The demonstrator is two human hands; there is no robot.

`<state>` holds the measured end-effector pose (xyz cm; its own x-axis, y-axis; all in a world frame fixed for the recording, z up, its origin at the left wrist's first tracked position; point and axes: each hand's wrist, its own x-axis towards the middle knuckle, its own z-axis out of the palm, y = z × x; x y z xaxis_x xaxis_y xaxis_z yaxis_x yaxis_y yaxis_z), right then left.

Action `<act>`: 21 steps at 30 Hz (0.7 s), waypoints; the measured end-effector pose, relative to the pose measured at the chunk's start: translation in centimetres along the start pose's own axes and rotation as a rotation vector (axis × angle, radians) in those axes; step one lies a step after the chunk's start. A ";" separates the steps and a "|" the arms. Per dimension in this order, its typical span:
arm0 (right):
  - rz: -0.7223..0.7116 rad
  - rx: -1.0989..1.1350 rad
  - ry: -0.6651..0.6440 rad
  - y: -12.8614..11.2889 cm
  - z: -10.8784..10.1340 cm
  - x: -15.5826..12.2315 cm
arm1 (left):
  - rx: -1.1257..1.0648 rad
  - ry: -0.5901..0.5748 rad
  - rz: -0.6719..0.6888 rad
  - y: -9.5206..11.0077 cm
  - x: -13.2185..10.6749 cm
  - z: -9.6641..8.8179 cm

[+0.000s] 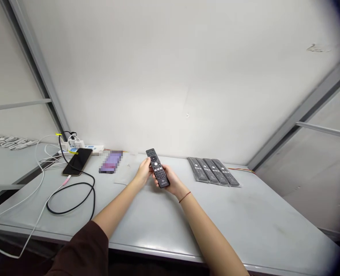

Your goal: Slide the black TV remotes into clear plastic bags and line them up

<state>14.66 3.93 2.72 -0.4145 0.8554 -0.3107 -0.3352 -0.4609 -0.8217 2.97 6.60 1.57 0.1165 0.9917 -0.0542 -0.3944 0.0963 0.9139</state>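
Note:
A black remote control [158,168] is held between both hands above the middle of the table, its buttons facing up and its top end tilted to the left. My left hand [143,171] grips its left edge, with the thumb by the upper buttons. On the other side, my right hand [171,179] is closed around the lower part, fingers partly hidden beneath it. Several more remote controls [213,171] in clear plastic sleeves lie side by side on the table to the right.
At the left, a black phone [78,161] rests by a power strip [93,148] with chargers. A black cable [72,212] and white cables loop over the grey table [230,237]. Beside the phone is a blurred purple item [111,161]. A white wall [170,76] stands behind.

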 end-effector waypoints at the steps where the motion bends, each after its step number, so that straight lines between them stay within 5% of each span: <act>1: 0.020 0.007 -0.014 0.1 0.3 -0.1 | -0.034 0.003 0.014 0.4 -0.1 -0.2; 9: 0.115 -0.011 -0.186 0.8 1.2 -0.6 | -0.172 0.049 -0.032 2.2 -0.1 -1.2; 21: -0.292 -0.095 0.096 1.3 0.7 0.1 | -0.033 0.002 0.002 -0.3 0.4 -0.8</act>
<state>13.59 3.22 1.97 -0.2294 0.9686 -0.0955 -0.3457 -0.1728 -0.9223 2.37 7.00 0.97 0.1135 0.9921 -0.0534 -0.4241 0.0970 0.9004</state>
